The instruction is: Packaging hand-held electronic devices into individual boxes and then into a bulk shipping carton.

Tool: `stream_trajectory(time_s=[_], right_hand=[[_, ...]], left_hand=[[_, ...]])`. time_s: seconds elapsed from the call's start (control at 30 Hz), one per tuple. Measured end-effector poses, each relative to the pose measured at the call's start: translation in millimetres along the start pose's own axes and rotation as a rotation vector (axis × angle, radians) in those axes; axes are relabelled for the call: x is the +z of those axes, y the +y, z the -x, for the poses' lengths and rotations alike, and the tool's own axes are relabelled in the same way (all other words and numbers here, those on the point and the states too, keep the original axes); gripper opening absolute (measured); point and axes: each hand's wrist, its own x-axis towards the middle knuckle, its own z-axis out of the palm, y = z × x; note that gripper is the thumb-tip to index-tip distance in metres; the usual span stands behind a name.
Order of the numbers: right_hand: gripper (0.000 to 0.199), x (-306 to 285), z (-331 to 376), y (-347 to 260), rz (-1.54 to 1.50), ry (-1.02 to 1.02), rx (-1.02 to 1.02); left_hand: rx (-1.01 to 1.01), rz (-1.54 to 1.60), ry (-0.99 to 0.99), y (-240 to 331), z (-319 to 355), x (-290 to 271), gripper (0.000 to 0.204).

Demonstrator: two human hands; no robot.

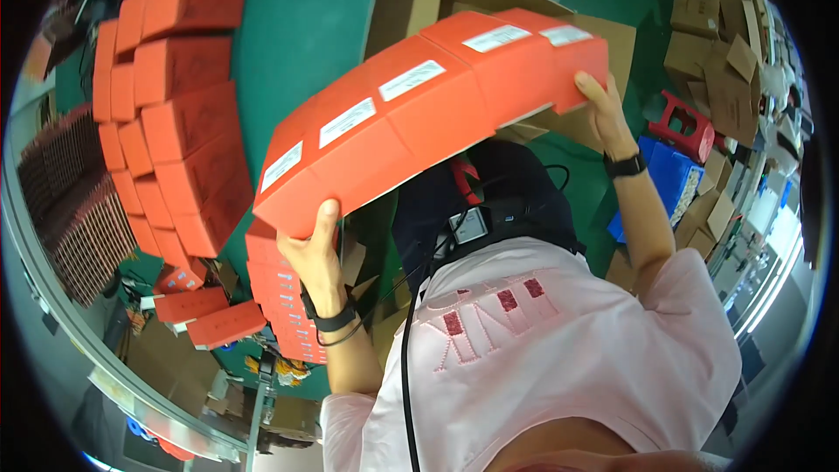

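- The left hand [313, 255] grips the near, lower end of a row of orange boxes [419, 109], thumb up against the end face and fingers wrapped under it.
- The right hand [603, 109] clamps the far, upper end of the same row, thumb on the end box and fingers hidden behind it.
- The row is pressed between the two hands and held in the air, slanting up from lower left to upper right, above the person's lap and in front of an open cardboard carton [454, 0].
- Each orange box in the row carries a white label [347, 121] on its upper face.
- A black wristband [334, 322] sits on the left wrist and a black watch [625, 165] on the right wrist.
- The person wears a pink shirt [559, 358] with dark red patches on it; a small device with a screen [470, 225] hangs at the chest on black cables.
- On the green table [306, 44] to the left, stacked orange boxes [175, 96] stand in several rows, well apart from the held row.
- More loose orange boxes [223, 323] lie lower left.
- To the right lie brown flat cartons [725, 61], a red stool [686, 122] and a blue crate [669, 179].
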Motion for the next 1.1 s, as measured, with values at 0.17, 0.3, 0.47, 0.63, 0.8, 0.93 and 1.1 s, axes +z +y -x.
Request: stream_trajectory(time_s=[0.17,0.3,0.47,0.63,0.8,0.93,1.1], right_hand=[[0.056,-101.3,46.9,82.2,-0.135,0.265,-0.001],[0.051,-161.8,37.7,148.6,-0.172,0.434,0.014],[0.044,-206.4,-8.1,226.9,-0.122,0.563,0.073],[0.045,-222.6,-65.0,288.1,-0.151,0.578,0.098],[0.047,-224.7,-104.1,325.5,-0.184,0.54,0.136],[0.047,-223.3,-131.3,353.1,-0.253,0.525,0.152],[0.047,-227.2,-155.4,383.5,-0.366,0.484,0.198]], left_hand=[[0.117,-0.088,-0.312,-18.8,-25.1,125.9,0.048],[0.113,-0.093,-0.543,-72.3,-66.6,232.0,0.05],[0.074,-0.209,-0.643,-149.8,-125.9,335.1,0.05],[0.02,-0.167,-0.61,-209.8,-176.7,384.4,0.058],[-0.038,-0.196,-0.547,-237.0,-203.5,409.2,0.062],[-0.009,-0.201,-0.54,-245.1,-222.9,422.8,0.065],[0.047,-0.099,-0.475,-255.7,-237.3,447.5,0.058]])
